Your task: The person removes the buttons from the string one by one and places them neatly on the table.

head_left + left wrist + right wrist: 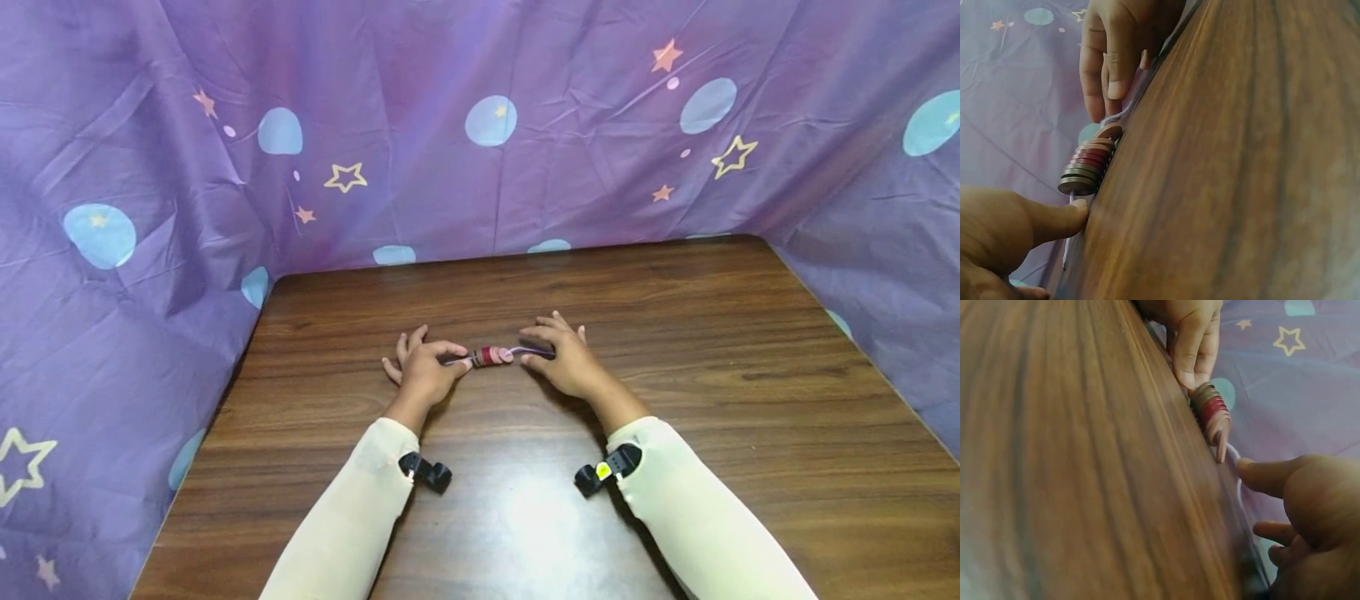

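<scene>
A short row of round discs (489, 357), dark olive, red and pink, sits threaded on a pale lavender string (522, 349) above the wooden table. My left hand (429, 367) pinches the string between thumb and index finger, right beside the olive end of the row; its other fingers spread outward. At the pink end, my right hand (566, 354) is around the string with thumb and index finger apart. In the left wrist view the pink end disc (1110, 131) leans away from the stack. The right wrist view shows my right thumb (1263, 475) beside the string.
The brown wooden table (517, 433) extends on all sides of the hands, with a bright glare near its front. A purple curtain (420, 108) with stars and blue ovals hangs behind and at both sides. A black wrist camera (427, 472) is fixed at each sleeve.
</scene>
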Motion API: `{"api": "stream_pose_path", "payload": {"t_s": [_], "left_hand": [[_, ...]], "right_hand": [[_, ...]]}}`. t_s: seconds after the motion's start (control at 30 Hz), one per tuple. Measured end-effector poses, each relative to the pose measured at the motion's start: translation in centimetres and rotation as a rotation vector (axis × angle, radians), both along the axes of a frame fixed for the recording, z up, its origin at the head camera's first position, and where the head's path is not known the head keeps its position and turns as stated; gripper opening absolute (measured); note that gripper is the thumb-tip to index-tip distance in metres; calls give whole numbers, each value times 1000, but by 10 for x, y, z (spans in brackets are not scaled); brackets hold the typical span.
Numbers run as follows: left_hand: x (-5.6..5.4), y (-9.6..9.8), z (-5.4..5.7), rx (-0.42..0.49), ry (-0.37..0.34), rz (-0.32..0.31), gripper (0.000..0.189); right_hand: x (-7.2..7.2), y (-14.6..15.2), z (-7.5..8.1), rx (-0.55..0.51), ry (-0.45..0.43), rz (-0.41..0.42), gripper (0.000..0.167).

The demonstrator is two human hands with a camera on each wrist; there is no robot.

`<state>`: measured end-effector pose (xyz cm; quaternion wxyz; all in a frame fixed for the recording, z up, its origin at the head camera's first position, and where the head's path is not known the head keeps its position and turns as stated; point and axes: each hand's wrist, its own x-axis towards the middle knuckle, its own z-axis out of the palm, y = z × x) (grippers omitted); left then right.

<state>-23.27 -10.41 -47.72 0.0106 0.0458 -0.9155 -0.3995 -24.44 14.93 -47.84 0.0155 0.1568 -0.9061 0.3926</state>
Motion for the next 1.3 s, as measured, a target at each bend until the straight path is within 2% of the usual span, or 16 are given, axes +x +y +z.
{"api": "stream_pose_path", "payload": {"t_s": [0.23, 0.83, 1.1, 1.3], "left_hand": [[0, 1, 0, -23, -14, 18, 17], [0, 1, -4, -21, 33, 15, 11], [1, 1, -5, -2, 31, 17, 9], [1, -3, -3, 78, 39, 21, 12]], "right_hand": [[-3, -7, -5, 32, -25, -44, 42], [-2, -17, -5, 63, -63, -136, 14], [-1, -16, -6, 19, -26, -146, 13], [-1, -15, -6, -40, 9, -154, 11]]}}
